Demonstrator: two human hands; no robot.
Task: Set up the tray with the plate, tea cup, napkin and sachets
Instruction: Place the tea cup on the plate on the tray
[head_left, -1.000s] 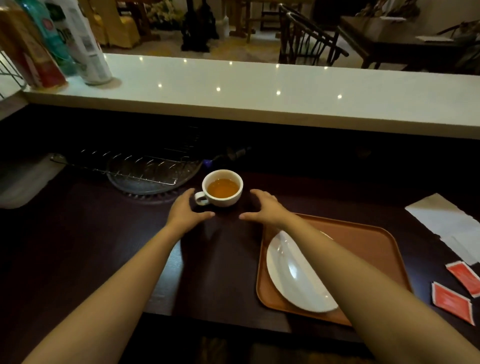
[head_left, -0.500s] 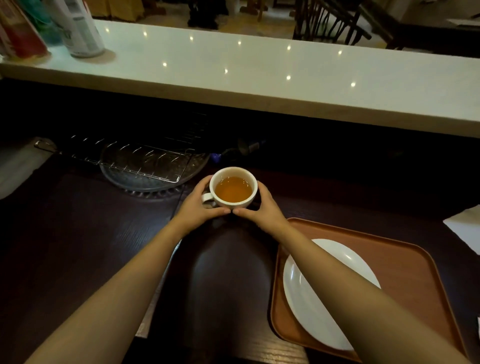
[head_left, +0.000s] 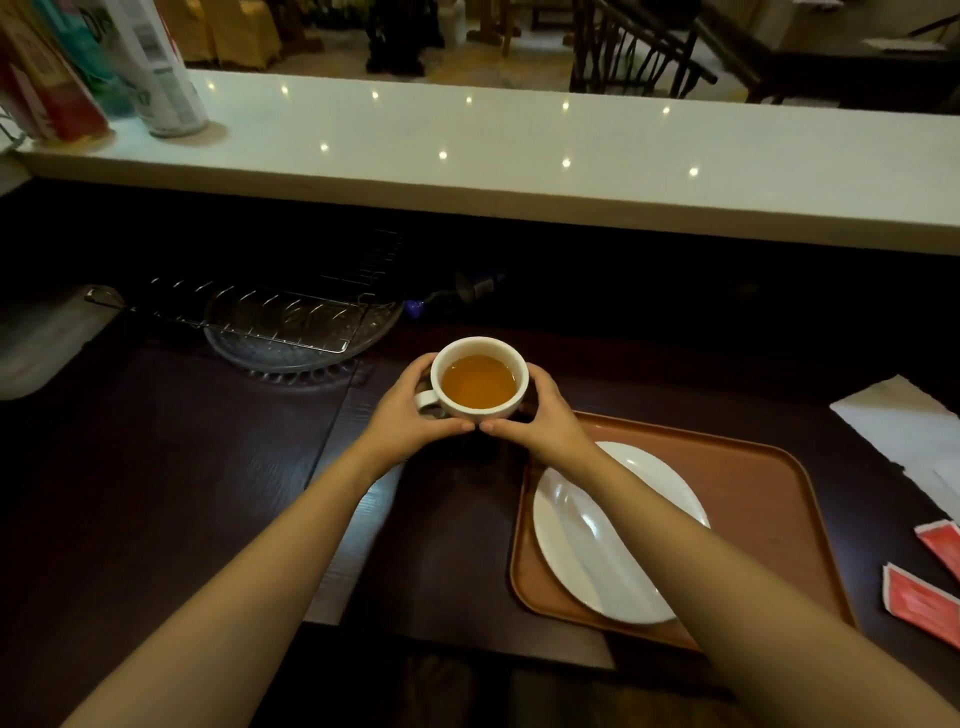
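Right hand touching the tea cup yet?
Touching. Head view shows the right hand wrapped against the tea cup, its fingers pressed to the wall, no gap.

One head view looks forward and down, close over the dark table

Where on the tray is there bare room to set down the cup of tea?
The tray is bare on its right half, between the white plate and the right rim. Its left half is crowded: the plate fills it and the right forearm crosses over. Both hands, left and right, cup the tea cup.
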